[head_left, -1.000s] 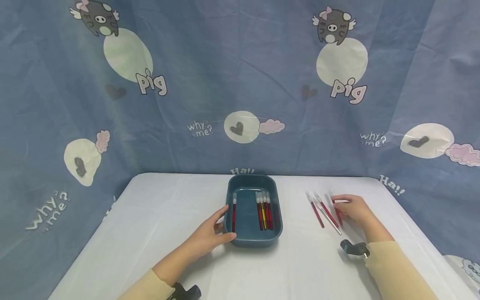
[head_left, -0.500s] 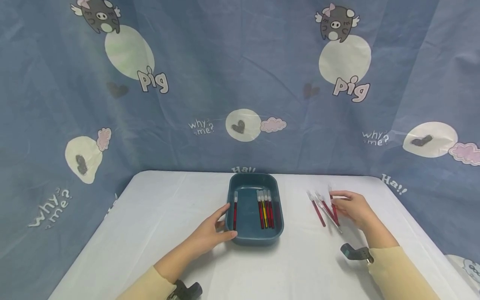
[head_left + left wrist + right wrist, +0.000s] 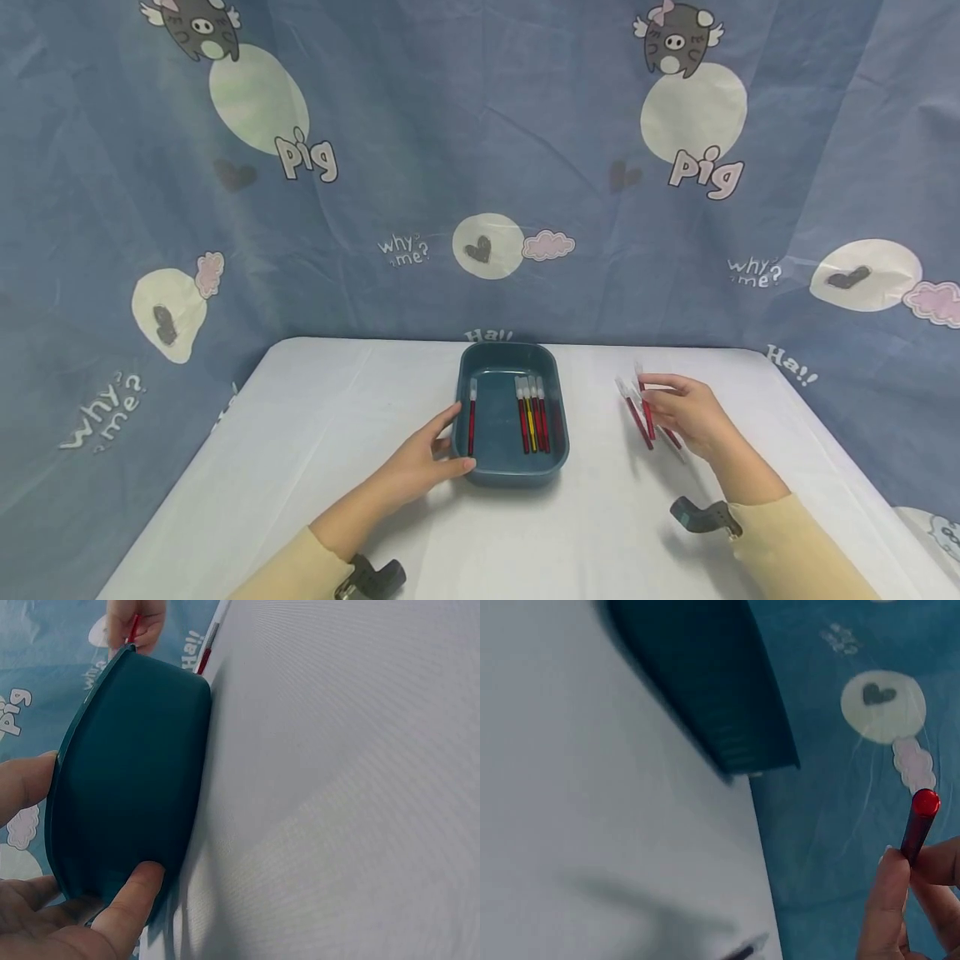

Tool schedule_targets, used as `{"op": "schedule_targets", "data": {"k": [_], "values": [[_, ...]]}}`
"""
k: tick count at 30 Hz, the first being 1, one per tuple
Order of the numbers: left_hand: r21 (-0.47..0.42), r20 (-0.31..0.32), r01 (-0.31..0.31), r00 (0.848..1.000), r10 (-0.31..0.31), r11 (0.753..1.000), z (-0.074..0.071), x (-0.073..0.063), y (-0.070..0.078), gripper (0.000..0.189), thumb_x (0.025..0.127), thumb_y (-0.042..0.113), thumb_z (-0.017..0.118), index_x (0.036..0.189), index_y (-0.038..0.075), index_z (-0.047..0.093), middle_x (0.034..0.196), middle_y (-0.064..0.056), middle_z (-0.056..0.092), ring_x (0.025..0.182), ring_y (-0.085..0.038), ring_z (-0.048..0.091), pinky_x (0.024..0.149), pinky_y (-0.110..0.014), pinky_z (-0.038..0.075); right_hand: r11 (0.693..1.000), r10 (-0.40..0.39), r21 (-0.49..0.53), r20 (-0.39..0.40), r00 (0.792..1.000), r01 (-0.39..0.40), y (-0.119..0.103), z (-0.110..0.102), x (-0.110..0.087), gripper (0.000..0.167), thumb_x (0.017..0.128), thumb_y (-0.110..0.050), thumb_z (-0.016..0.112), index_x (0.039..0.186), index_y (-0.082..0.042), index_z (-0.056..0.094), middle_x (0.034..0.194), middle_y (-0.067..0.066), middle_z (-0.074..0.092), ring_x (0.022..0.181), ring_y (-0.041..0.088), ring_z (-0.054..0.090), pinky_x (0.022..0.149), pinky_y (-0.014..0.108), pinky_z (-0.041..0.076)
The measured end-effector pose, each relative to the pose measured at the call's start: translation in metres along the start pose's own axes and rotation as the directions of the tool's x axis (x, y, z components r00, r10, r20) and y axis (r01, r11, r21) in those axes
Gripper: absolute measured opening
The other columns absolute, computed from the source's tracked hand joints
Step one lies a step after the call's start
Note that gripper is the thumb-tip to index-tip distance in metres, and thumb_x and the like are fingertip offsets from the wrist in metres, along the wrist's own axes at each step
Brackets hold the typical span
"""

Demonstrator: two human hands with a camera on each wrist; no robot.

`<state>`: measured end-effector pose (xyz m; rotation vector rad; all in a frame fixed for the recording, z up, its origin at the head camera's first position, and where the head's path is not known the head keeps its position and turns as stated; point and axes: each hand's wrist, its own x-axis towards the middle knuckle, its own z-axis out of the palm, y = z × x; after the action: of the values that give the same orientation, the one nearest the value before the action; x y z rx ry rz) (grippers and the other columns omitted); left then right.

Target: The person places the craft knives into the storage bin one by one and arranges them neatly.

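In the head view my right hand (image 3: 686,412) pinches a red pen (image 3: 647,412) with a clear cap, raised above the table with the cap pointing away. The right wrist view shows the red pen's rounded end (image 3: 925,802) sticking out from between thumb and fingers. Below it lie a red pen (image 3: 639,423), another partly hidden red pen (image 3: 672,438) and a mostly covered silver pen. My left hand (image 3: 416,467) rests against the left side of a teal tray (image 3: 506,479), fingers spread and touching its rim and wall. Inside are a red pen (image 3: 472,421) at left and several pens (image 3: 532,417) at right.
A white cloth (image 3: 360,392) covers the table. Behind it hangs a blue curtain (image 3: 525,167) printed with pigs and clouds. Dark camera mounts (image 3: 701,515) are strapped at both wrists.
My right hand has lifted the red pen off the table and moved it left, over the other loose pens. The left hand stays at the tray.
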<state>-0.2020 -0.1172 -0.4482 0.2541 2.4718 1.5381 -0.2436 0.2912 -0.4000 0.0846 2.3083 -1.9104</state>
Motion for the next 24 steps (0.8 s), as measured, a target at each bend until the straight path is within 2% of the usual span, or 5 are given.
{"op": "schedule_targets", "data": {"k": [8,20,24], "values": [[-0.009,0.007,-0.008,1.000,0.008,1.000,0.000,0.000,0.000,0.091,0.085,0.032,0.081,0.159,0.022,0.028,0.163,-0.011,0.028,0.138,-0.044,0.043,0.106,-0.065,0.036,0.998,-0.025,0.057,0.058,0.998,0.022,-0.013,0.026,-0.004,0.048,0.096,-0.005,0.065,0.139,0.011,0.050,0.108,0.005,0.067,0.090,0.011,0.068,0.080,0.025,0.058],[-0.012,0.013,0.001,1.000,-0.001,1.000,-0.001,0.000,0.002,0.091,0.085,0.030,0.082,0.159,0.024,0.029,0.163,-0.008,0.029,0.138,-0.043,0.043,0.106,-0.063,0.039,0.999,-0.011,0.047,0.062,0.998,0.008,-0.030,0.058,-0.001,0.045,0.095,-0.007,0.068,0.137,0.006,0.055,0.112,0.011,0.067,0.092,0.014,0.070,0.084,0.028,0.058],[-0.023,0.011,0.002,1.000,-0.002,1.000,-0.001,0.000,0.001,0.090,0.085,0.030,0.082,0.159,0.025,0.030,0.163,-0.007,0.028,0.139,-0.042,0.042,0.106,-0.062,0.039,0.998,-0.001,0.058,0.069,0.998,-0.003,-0.034,0.072,0.002,0.045,0.095,-0.005,0.067,0.137,0.007,0.055,0.117,0.017,0.065,0.093,0.017,0.069,0.083,0.028,0.058]]}}
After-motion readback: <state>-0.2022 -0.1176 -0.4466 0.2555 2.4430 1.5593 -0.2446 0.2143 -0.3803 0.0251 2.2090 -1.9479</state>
